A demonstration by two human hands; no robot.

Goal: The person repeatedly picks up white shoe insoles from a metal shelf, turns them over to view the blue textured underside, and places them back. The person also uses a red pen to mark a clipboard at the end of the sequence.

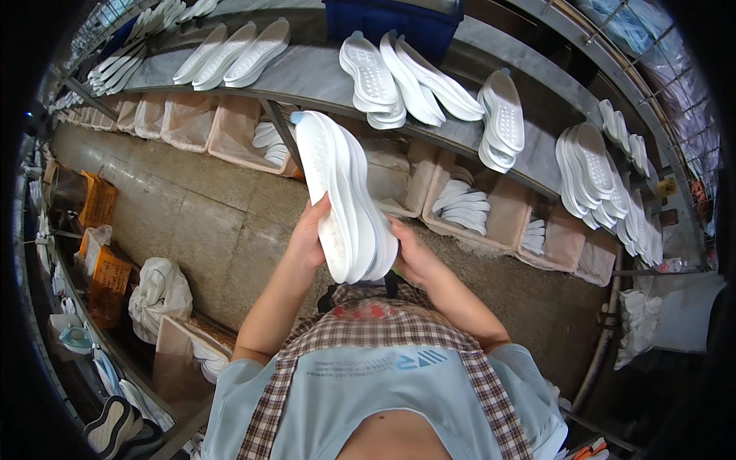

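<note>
One checked apron (448, 322) lies at the near side, and just beyond it a stack of white soles (337, 199) is held up between two hands, both clamped on it: the left hand (309, 234) on its left edge, the right hand (412, 253) lower on its right, closer to the near end. Its long axis runs away from the body, the far end leaning left towards the worktop (316, 65), with the left hand slightly nearer that end. Concrete floor (207, 207) spreads beneath and to the left, up to the lined bins (506, 211) under the worktop's front edge. In this view the far tip overlaps that edge; the true gap I cannot tell. Above it, a bare grey stretch separates the row of soles (257, 54) on the left from the middle cluster of soles (372, 73), with a blue bin (383, 23) behind
</note>
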